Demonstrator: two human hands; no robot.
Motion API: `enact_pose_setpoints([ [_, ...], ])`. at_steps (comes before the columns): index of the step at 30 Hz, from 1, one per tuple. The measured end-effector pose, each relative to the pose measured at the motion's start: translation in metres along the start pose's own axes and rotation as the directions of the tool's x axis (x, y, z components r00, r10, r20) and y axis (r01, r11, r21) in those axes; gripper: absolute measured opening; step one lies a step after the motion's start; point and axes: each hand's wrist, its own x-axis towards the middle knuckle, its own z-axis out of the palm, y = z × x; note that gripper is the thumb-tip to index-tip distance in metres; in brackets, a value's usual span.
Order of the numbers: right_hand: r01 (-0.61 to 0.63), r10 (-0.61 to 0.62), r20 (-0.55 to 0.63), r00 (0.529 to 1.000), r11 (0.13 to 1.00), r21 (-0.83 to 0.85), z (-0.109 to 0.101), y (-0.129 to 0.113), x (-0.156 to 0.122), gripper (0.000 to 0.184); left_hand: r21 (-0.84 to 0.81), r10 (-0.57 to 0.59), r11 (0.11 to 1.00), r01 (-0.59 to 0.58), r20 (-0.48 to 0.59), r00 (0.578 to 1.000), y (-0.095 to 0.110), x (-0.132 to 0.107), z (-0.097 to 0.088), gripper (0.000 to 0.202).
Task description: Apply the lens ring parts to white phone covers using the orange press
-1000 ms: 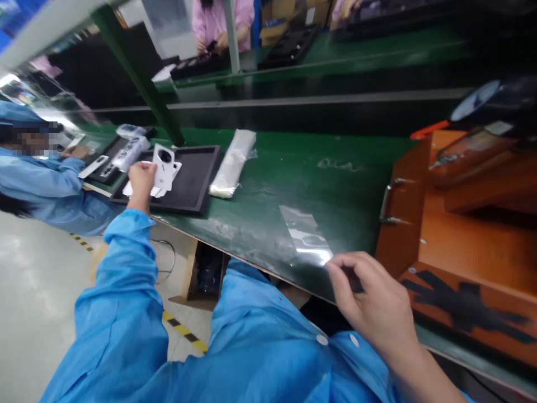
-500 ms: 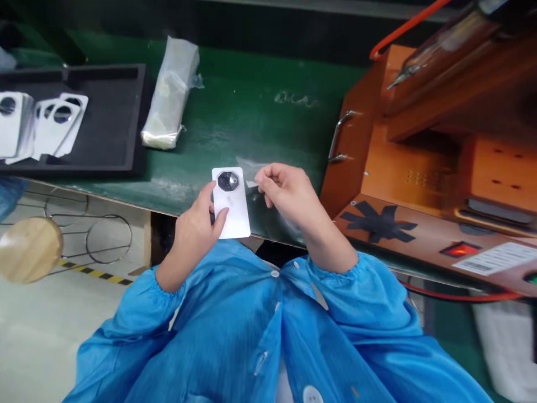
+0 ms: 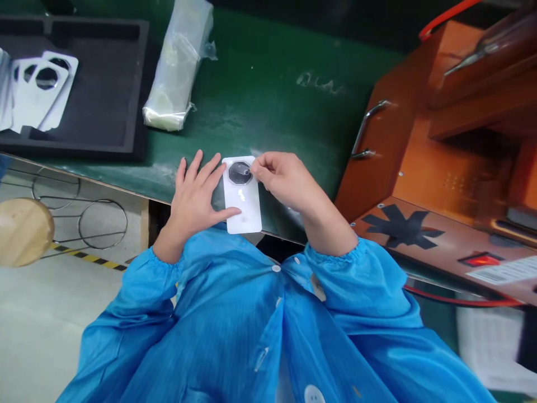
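A white phone back cover (image 3: 243,198) with a dark round camera window lies on the near edge of the green bench (image 3: 268,101). My left hand (image 3: 193,196) rests beside it with fingers spread flat, the thumb pressing on the cover's left edge. My right hand (image 3: 282,178) is closed in a pinch at the camera window, on something thin I cannot make out.
A black tray (image 3: 104,106) at the back left holds several white back covers (image 3: 37,89). A clear plastic bag bundle (image 3: 178,67) lies beside it. An orange machine (image 3: 453,168) with a metal handle stands at the right. A wooden stool (image 3: 23,229) is below left.
The cover went from the tray to in front of me, then from held in my left hand down onto the bench. My left fingers spread flat. My right pinch moved onto the camera window.
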Motion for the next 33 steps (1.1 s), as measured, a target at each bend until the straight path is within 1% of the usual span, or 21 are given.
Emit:
enact_pose_setpoints([
  [6, -0.049, 0.052, 0.045, 0.998, 0.997, -0.065, 0.0009, 0.0003, 0.0065, 0.019, -0.036, 0.007, 0.999, -0.007, -0.01, 1.0, -0.001, -0.0002, 0.0005, 0.109],
  [10, -0.047, 0.049, 0.02, 0.999, 0.994, -0.099, 0.0024, 0.0009, 0.0073, 0.018, -0.054, 0.01, 0.998, -0.011, -0.019, 1.0, -0.0019, -0.0001, 0.0012, 0.108],
  [15, -0.08, 0.081, -0.002, 0.997, 0.987, -0.14, 0.003, 0.0005, 0.0071, 0.018, -0.058, 0.011, 0.998, -0.013, -0.028, 1.0, -0.0022, -0.0004, 0.002, 0.109],
  [22, -0.055, 0.051, -0.022, 0.998, 0.977, -0.205, 0.0026, 0.001, 0.0086, 0.018, -0.052, 0.013, 0.999, -0.015, -0.03, 0.999, -0.0034, -0.0003, 0.0022, 0.11],
  [28, -0.093, 0.083, -0.049, 0.995, 0.958, -0.273, 0.0038, -0.0022, 0.0085, 0.017, -0.057, 0.017, 0.998, -0.019, -0.035, 0.999, -0.0032, -0.001, 0.002, 0.111],
  [33, -0.079, 0.066, -0.054, 0.996, 0.95, -0.303, 0.0045, -0.0002, 0.0089, 0.016, -0.048, 0.017, 0.999, -0.018, -0.03, 0.999, -0.0029, -0.0012, 0.0014, 0.111],
])
